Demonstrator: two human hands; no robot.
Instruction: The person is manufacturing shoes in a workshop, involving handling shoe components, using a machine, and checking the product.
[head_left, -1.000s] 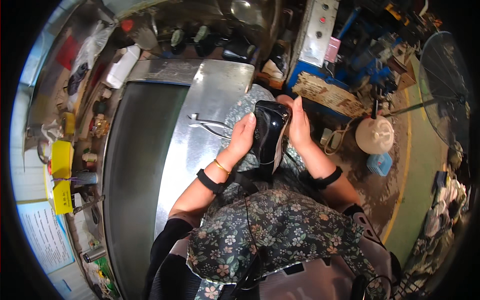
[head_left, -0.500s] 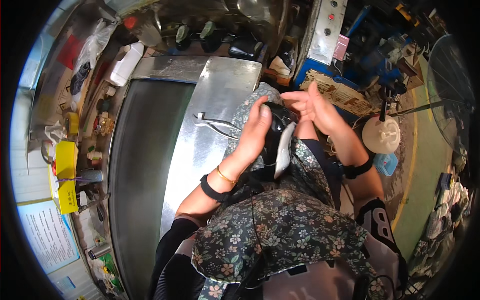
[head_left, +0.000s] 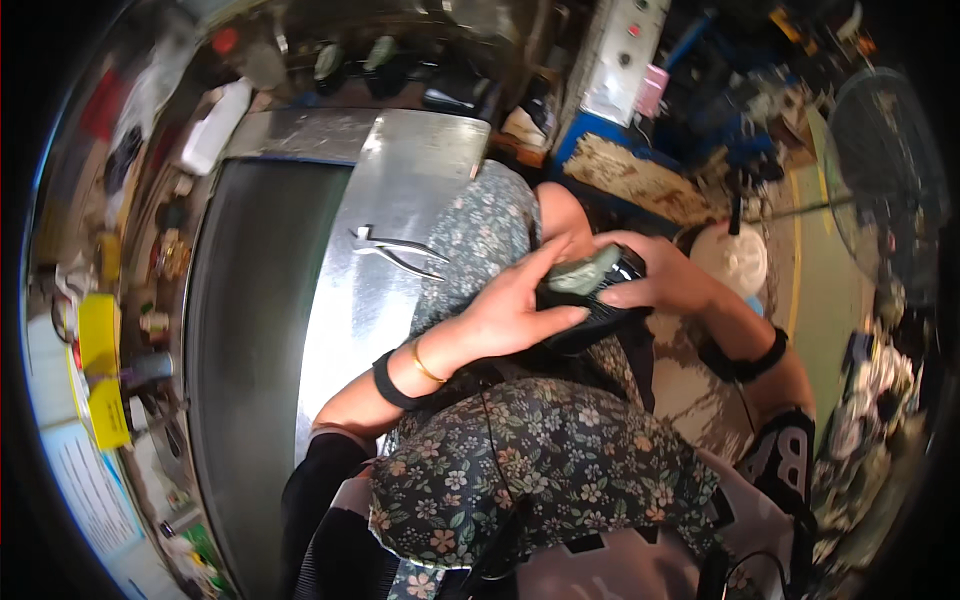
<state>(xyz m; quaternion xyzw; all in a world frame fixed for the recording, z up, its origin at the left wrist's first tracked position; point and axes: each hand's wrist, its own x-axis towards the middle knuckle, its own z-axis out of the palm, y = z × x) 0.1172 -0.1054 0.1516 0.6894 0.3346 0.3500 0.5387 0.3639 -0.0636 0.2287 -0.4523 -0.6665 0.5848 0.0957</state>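
Note:
Over my lap I hold a black shoe [head_left: 598, 315] with a pale grey-green last or filling [head_left: 585, 272] showing in its opening. My left hand [head_left: 508, 308] grips its left side, thumb and fingers spread around it. On the other side my right hand [head_left: 655, 275] is closed on the shoe, thumb over the top edge. Where the fingers go underneath is hidden. To the left of my knee, metal pincers [head_left: 395, 248] lie on a shiny steel plate [head_left: 345, 310], handles toward my floral apron [head_left: 530, 450].
Left of the plate runs a dark conveyor belt [head_left: 265, 330], beside a cluttered shelf with a yellow box [head_left: 100, 370]. More black shoes [head_left: 380, 75] stand at the back. A control panel [head_left: 622, 60] rises ahead; a white bucket [head_left: 730, 262] and a large fan [head_left: 880, 170] are at right.
The shoe has been turned, so its opening with the grey-green piece now faces up. My right hand has gone from open beside it to gripping it. My view has shifted slightly right.

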